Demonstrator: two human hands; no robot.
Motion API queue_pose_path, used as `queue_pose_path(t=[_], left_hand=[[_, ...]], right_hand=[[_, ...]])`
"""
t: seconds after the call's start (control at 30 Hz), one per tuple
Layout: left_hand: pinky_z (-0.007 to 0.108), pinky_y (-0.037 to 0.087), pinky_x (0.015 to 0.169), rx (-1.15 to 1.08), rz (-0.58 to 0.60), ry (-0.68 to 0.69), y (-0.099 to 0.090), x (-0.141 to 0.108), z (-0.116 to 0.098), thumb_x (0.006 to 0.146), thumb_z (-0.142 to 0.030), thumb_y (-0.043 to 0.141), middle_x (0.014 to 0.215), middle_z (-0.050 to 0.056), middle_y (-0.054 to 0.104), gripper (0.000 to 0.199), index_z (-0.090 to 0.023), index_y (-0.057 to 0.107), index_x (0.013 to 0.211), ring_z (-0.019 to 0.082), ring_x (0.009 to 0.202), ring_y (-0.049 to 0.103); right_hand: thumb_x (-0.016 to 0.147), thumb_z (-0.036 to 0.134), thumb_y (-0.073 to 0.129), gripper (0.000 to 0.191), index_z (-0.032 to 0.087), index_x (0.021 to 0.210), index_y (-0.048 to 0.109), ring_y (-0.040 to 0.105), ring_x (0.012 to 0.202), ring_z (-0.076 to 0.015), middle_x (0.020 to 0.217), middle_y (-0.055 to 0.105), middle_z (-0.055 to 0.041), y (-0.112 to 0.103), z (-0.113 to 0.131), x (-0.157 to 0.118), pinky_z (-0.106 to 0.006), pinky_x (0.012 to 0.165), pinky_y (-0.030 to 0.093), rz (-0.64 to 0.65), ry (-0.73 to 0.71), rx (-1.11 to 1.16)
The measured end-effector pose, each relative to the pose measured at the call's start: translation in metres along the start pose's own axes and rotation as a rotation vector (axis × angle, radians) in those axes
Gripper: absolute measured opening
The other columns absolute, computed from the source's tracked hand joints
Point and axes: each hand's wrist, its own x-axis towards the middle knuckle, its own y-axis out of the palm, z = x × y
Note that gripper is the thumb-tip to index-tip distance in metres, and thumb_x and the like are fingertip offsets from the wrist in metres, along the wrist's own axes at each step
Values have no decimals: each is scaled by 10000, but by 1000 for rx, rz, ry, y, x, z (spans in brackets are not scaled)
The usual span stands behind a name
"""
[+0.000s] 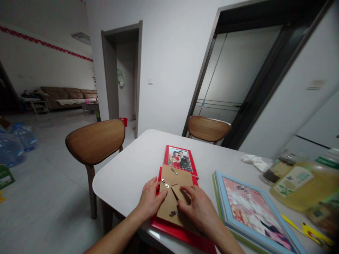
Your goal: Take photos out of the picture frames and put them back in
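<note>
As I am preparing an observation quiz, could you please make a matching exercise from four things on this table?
1. Backing board
2. Picture of two people
3. Crumpled tissue or cloth
4. Large bottle

A. White
B. Framed in red, beyond the backing board
C. Yellowish, toward the right
D. Brown, between left hand and right hand

Pairs: 1-D, 2-B, 3-A, 4-C

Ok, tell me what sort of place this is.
Most likely a home, seemingly its dining area: a curved-back wooden chair stands by a white table, and a brown sofa shows in the background at the left.
</note>
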Motion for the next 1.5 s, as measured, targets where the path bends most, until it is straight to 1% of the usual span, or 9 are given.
queue_pose_path(t=[0.23, 0.4, 0.57, 0.7, 0.83, 1.03, 1.23, 1.37, 1.5], left_hand=[[240, 433, 505, -329, -28, -200, -43, 6, 3, 717, -415, 398, 602, -24, 574, 256, -171, 471, 727, 142, 544, 563], [219, 405, 450, -378, -63, -331, -99, 3, 36, 602, -447, 532, 542, -38, 551, 300, -165, 483, 688, 128, 466, 537], [232, 411, 459, -239, -108, -364, -118, 6, 63, 612, -363, 536, 545, -11, 577, 237, -143, 529, 699, 152, 488, 554], [308, 438, 672, -60, -227, -285, -116, 12, 64, 610, -251, 547, 793, 34, 616, 363, -149, 514, 957, 212, 760, 586], [353, 278, 946, 60, -259, -139, -93, 3, 36, 614, -187, 557, 1125, 65, 502, 442, -171, 489, 1050, 229, 1096, 415], [381, 258, 993, 138, 148, 260, -7, -40, -34, 628, -239, 619, 1300, 93, 347, 611, -179, 385, 1189, 237, 1181, 309], [395, 343, 925, 215, 212, 476, 25, -46, -62, 669, -138, 523, 1184, 102, 451, 527, -177, 385, 1177, 248, 1073, 404], [324, 415, 817, 242, 64, 440, 0, -35, -60, 663, -56, 413, 986, 65, 522, 532, -202, 375, 1173, 207, 906, 489], [308, 414, 802, 207, -202, 240, -35, -28, -39, 686, -84, 405, 1000, 56, 526, 477, -196, 379, 1149, 196, 897, 510]], right_hand=[[724, 382, 451, 386, 174, 1043, 515, 527, 820, -182, 974, 550, -80, -3, 0, -2, -303, 748, 407, -81, -59, 177], [747, 312, 417, 404, 103, 1086, 482, 536, 817, -204, 920, 556, -128, 10, -44, -5, -311, 755, 386, -57, 140, -62], [716, 233, 400, 425, 85, 1113, 443, 558, 789, -214, 879, 584, -138, 18, -56, -2, -296, 688, 391, 33, 231, -188], [661, 195, 413, 494, 50, 1133, 401, 573, 767, -222, 858, 600, -154, 16, -56, 4, -305, 670, 399, -5, 315, -92], [663, 248, 397, 595, 82, 1221, 277, 599, 625, -195, 786, 628, -107, 8, -53, 1, -301, 568, 439, 23, 526, 504], [651, 255, 472, 751, 211, 1301, 99, 610, 585, -166, 815, 652, -31, -6, -32, -9, -296, 553, 473, 23, 572, 1229], [604, 333, 619, 844, 215, 1302, 159, 559, 487, -150, 552, 588, 46, -9, -25, -10, -283, 525, 461, -13, 491, 1236], [602, 332, 613, 820, 182, 1291, 193, 548, 496, -141, 549, 550, 51, -7, -36, -6, -253, 490, 436, -47, 484, 1025], [670, 312, 489, 625, 108, 1237, 326, 581, 628, -186, 716, 612, -46, 1, -52, -1, -300, 599, 438, -23, 410, 421]])
